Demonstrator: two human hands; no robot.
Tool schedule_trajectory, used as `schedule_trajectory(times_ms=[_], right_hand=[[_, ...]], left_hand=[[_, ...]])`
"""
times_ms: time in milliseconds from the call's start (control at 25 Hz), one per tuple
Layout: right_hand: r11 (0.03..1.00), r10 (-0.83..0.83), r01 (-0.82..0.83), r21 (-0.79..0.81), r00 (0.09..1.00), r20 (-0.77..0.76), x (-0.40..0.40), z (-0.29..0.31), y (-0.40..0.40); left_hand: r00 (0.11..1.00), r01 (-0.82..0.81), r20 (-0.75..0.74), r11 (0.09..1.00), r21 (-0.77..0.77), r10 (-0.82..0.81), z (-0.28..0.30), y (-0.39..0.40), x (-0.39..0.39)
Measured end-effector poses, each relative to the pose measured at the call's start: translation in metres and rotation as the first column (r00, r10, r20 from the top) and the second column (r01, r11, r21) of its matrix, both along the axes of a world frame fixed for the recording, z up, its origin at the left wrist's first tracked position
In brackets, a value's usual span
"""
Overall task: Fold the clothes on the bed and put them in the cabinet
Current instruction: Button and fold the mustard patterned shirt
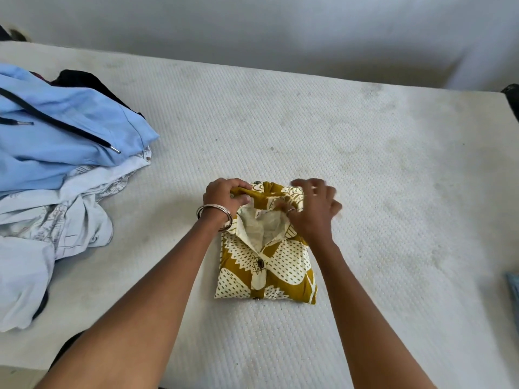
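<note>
Shirt [266, 265] with a mustard and cream leaf print lies folded into a neat square on the bumpy white mattress [351, 169]. Left hand [224, 196] pinches its far edge. Right hand [311, 207] is blurry, fingers curled on the cloth by the collar. Soft blue and white clothes [56, 169] are heaped to the left.

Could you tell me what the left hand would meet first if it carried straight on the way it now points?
Past the shirt edge it grips, the left hand points away across bare mattress. The way looks free up to the far wall, though depth is hard to judge.
</note>
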State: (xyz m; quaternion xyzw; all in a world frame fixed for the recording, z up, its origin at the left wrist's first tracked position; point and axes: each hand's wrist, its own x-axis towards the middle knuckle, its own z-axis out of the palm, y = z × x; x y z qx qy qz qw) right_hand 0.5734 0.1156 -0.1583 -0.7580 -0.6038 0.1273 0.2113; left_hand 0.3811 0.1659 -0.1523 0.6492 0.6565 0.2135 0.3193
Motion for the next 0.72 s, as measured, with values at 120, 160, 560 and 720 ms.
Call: schedule_trajectory(times_ms=[120,160,560,720], right_hand=[[0.980,0.156,-0.124,-0.155,0.965,0.213,0.002,-0.015,0.001],[0.988,0.077,-0.060,-0.141,0.990,0.120,0.007,-0.014,0.003],[0.968,-0.206,0.247,0.035,0.869,-0.450,0.008,-0.010,0.007],[0.966,-0.240,0.254,-0.048,0.809,-0.536,0.011,-0.028,-0.028]], left_hand=[[0.993,-0.048,-0.105,0.998,0.037,0.052,-0.001,0.002,-0.002],[0.989,-0.067,-0.131,0.997,0.045,0.072,0.000,0.002,-0.003],[0.972,-0.233,0.056,0.969,0.081,0.229,0.003,0.000,0.013],[0.869,-0.485,0.094,0.874,-0.021,0.485,-0.024,-0.028,-0.001]])
